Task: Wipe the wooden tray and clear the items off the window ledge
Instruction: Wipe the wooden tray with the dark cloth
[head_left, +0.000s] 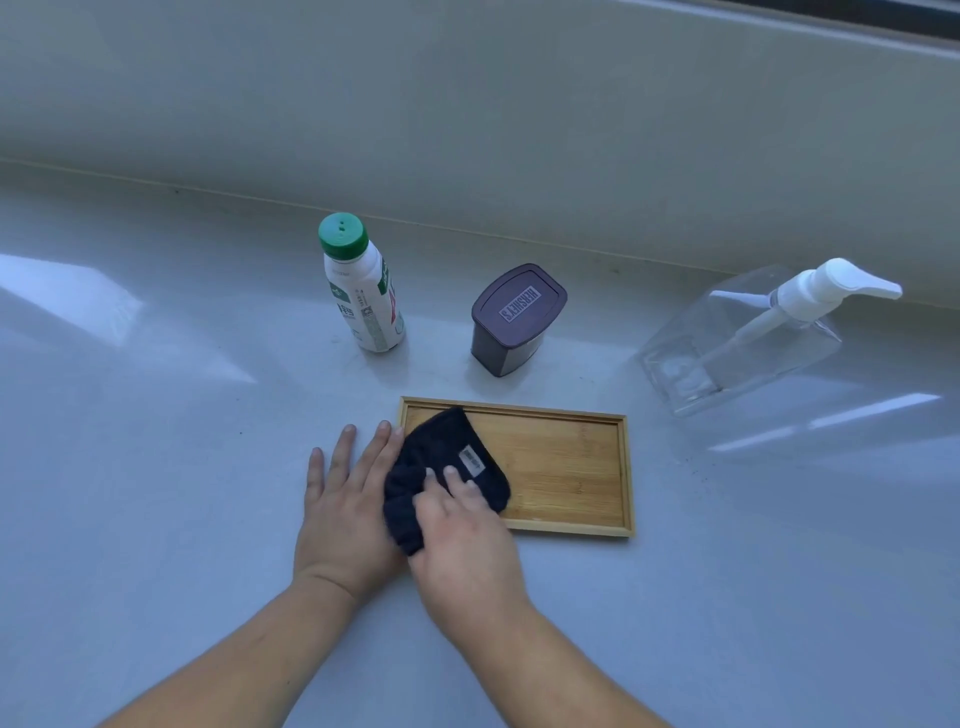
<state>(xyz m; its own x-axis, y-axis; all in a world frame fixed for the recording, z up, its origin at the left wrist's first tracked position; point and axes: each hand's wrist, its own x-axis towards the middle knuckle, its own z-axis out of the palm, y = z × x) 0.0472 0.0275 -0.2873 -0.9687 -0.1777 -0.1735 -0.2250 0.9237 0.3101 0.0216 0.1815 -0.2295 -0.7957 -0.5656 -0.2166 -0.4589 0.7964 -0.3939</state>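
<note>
A shallow wooden tray (571, 467) lies on the pale ledge (156, 467) in front of me. A dark navy cloth (441, 447) with a small label covers the tray's left end. My right hand (462, 535) presses on the cloth with its fingers gripping the fabric. My left hand (343, 509) rests flat on the ledge against the tray's left edge, fingers spread, partly under the cloth. Behind the tray stand a white bottle (363, 296) with a green cap and a dark brown lidded container (511, 317).
A clear pump dispenser (753, 338) with a white pump head stands at the right, close to the back wall. The wall (467, 130) rises right behind the items. Bright reflections streak the ledge's glossy surface on the left and right.
</note>
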